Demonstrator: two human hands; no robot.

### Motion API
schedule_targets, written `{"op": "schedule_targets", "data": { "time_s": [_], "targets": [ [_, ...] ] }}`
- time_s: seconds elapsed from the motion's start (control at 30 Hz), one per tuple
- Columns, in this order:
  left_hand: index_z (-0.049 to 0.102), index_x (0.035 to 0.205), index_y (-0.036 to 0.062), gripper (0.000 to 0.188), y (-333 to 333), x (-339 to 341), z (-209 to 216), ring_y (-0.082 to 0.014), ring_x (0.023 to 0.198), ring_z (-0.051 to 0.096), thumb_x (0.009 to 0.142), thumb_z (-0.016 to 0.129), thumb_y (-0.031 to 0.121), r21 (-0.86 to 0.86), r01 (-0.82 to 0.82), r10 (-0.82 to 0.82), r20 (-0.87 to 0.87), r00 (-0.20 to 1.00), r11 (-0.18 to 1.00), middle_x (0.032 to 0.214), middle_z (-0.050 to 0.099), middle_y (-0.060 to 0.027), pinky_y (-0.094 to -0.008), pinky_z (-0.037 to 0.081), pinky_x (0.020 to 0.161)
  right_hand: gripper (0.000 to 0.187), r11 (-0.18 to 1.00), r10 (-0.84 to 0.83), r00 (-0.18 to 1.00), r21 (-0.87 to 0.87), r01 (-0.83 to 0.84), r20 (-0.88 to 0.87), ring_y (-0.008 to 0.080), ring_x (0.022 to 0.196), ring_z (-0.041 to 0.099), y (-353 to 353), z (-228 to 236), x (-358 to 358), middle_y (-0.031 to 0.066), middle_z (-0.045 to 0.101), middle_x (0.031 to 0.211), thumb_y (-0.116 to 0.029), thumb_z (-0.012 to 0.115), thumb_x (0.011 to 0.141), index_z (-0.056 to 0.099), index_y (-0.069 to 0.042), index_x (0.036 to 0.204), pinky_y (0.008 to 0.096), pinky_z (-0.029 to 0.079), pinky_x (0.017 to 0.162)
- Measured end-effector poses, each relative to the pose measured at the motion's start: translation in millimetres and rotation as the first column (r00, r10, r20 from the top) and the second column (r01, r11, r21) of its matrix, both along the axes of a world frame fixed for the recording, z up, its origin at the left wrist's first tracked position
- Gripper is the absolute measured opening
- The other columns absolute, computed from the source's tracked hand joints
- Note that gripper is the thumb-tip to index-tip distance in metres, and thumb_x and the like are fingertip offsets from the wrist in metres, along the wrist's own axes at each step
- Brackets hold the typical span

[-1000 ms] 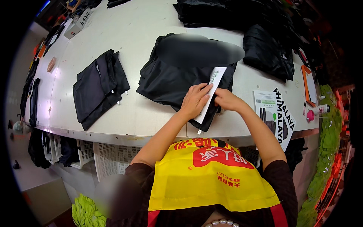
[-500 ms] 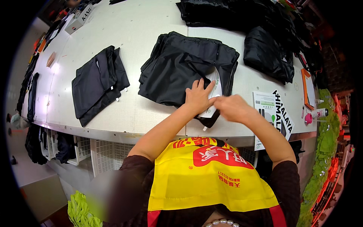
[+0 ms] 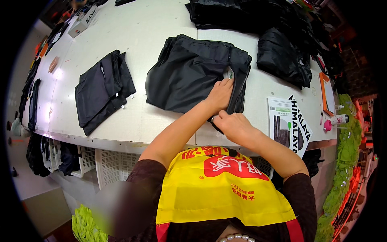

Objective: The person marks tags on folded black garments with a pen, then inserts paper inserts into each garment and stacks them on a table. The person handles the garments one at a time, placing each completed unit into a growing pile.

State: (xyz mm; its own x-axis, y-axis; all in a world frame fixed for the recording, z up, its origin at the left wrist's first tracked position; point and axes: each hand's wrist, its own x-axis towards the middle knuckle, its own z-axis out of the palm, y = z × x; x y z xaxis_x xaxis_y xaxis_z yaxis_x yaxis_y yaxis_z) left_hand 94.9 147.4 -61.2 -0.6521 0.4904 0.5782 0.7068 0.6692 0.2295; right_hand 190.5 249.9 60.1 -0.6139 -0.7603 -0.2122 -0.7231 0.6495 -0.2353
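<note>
A folded black garment lies on the white table in front of me. My left hand presses flat on its right part, fingers reaching toward a small white tag near the zip. My right hand pinches the garment's lower right edge at the table's front. A white card that was on the garment is hidden.
A second folded black garment lies to the left. More black garments are piled at the back right. Printed paper sheets lie at the right, with an orange tool and a small pink bottle beyond. White crates sit under the table.
A long white card that lay on the garment under both hands is out of sight now. My left hand has moved up onto the garment, and my right hand has dropped to its lower edge.
</note>
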Motion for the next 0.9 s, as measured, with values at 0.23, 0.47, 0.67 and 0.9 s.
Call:
{"op": "schedule_targets", "data": {
  "time_s": [0.23,0.47,0.67,0.9],
  "targets": [
    [0.056,0.111,0.0079,0.033,0.4,-26.4,19.8,-0.0333,0.109,0.045,0.079,0.053,0.015,-0.042,-0.050,0.065,0.531,0.845,0.998,0.123,0.050,-0.0102,-0.0448,0.043,0.078,0.018,0.999,-0.018,1.000,-0.047,0.019,0.018,0.0330,0.072,0.062,2.7,6.6,1.7,0.0153,0.054,0.085,-0.005,0.060,0.074,0.057,-0.002,0.091,0.0409,0.049,0.062],
    [0.062,0.084,-0.0019,0.024,-87.5,47.3,53.0,-0.0225,0.063,0.062,0.083,0.059,0.021,0.478,-0.307,-0.167,0.720,0.674,0.823,0.071,0.062,-0.0134,-0.0312,0.048,0.056,0.018,0.962,-0.208,0.977,-0.168,0.214,0.052,0.0347,0.071,0.062,7.7,-9.0,8.2,0.0152,0.056,0.084,-0.016,0.065,0.076,0.059,-0.002,0.085,0.0420,0.050,0.064],
    [0.062,0.098,0.0004,0.078,-136.0,143.1,0.6,-0.0168,0.070,0.065,0.089,0.023,0.068,0.104,-0.582,-0.359,0.869,-0.342,0.807,0.083,0.066,-0.0103,-0.0249,0.051,0.058,0.018,0.989,-0.077,0.960,-0.099,0.107,0.268,0.0317,0.074,0.062,-2.2,-35.5,-9.5,0.0140,0.062,0.082,-0.018,0.065,0.078,0.059,-0.003,0.085,0.0406,0.048,0.065],
    [0.047,0.120,0.0012,0.036,-104.3,122.8,20.7,-0.0263,0.091,0.064,0.089,0.057,0.017,0.361,-0.931,-0.734,0.620,0.277,-0.046,0.108,0.061,-0.0135,-0.0394,0.057,0.071,0.037,0.796,-0.164,0.976,-0.566,0.216,0.142,0.0291,0.083,0.061,1.3,-16.3,7.8,0.0118,0.059,0.091,-0.010,0.066,0.074,0.056,-0.008,0.110,0.0366,0.049,0.067]
  ]
}}
